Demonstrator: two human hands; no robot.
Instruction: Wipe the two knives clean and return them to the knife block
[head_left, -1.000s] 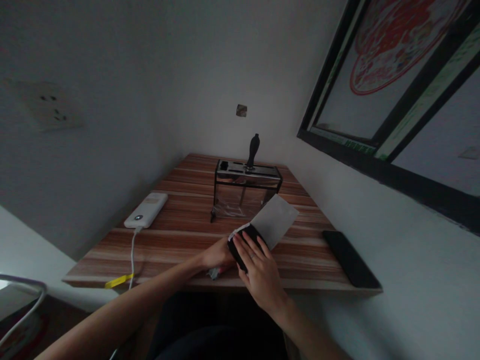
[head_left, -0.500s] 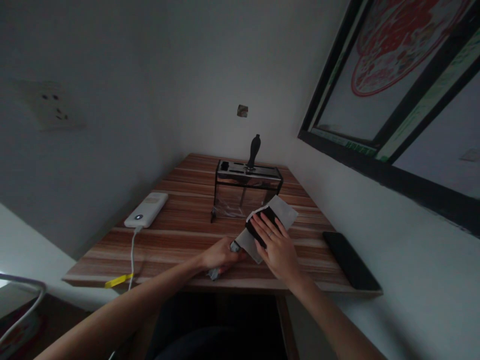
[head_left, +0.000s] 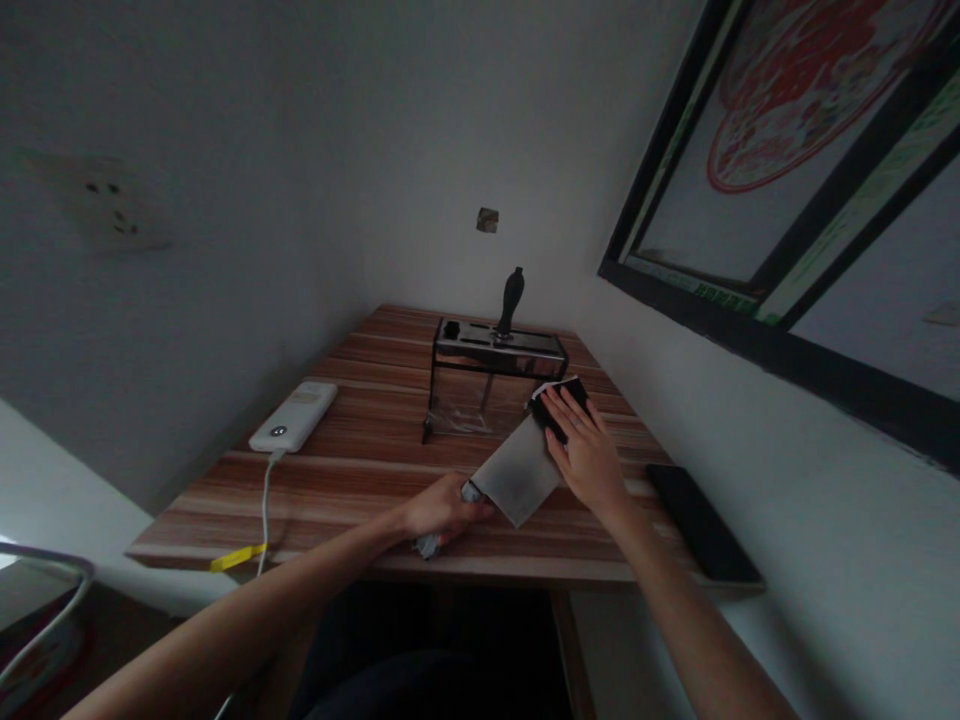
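Note:
My left hand point(head_left: 444, 508) is closed around the grey, wrapped-looking handle point(head_left: 427, 546) of a cleaver near the table's front edge. The cleaver's broad grey blade point(head_left: 517, 475) points away to the right, low over the table; whether it touches the wood I cannot tell. Over the far end of that blade, my right hand point(head_left: 589, 455) presses a black sheet with a pale edge point(head_left: 580, 392), fingers laid along it. Cloth or sandpaper, I cannot make out which. Just behind the blade stands a clear-sided knife holder point(head_left: 499, 352) with a slotted metal top.
A black handle point(head_left: 511, 300) rises from the holder. On the left of the wooden table point(head_left: 375, 400) lies a white power bank point(head_left: 294, 417) with a cable point(head_left: 265, 510) and yellow tag point(head_left: 238, 558). A black phone point(head_left: 703, 520) lies at the right edge. Walls close in both sides.
My right hand has slid the black sheet up and to the right along the blade, baring more of the metal near the handle. My left hand has stayed in place.

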